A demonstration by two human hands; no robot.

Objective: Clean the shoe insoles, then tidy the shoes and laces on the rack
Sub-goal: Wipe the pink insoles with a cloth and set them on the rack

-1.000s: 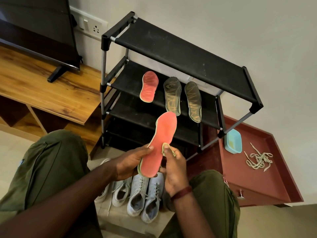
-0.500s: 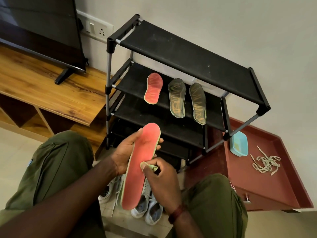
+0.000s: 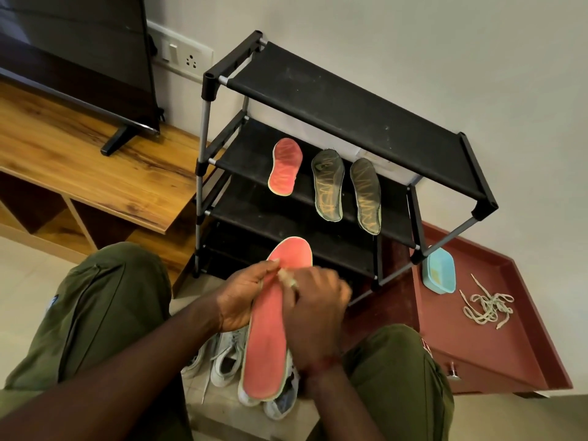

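Note:
My left hand grips a long pink insole from its left edge, thumb on top. My right hand pinches a small pale cloth and presses it on the upper part of that insole; the hand is blurred. A second pink insole and two dark insoles lie on the second shelf of the black rack. Several pale sneakers sit on the floor between my knees, partly hidden by the insole. A tangle of laces lies on the maroon tray-like surface.
A light blue tub stands on the maroon surface beside the rack's right leg. A wooden TV unit with a dark TV is at the left. A wall socket sits behind the rack.
The insole has tilted more upright and my right hand has slid the cloth up from its middle toward the toe end. The camera view shifted slightly.

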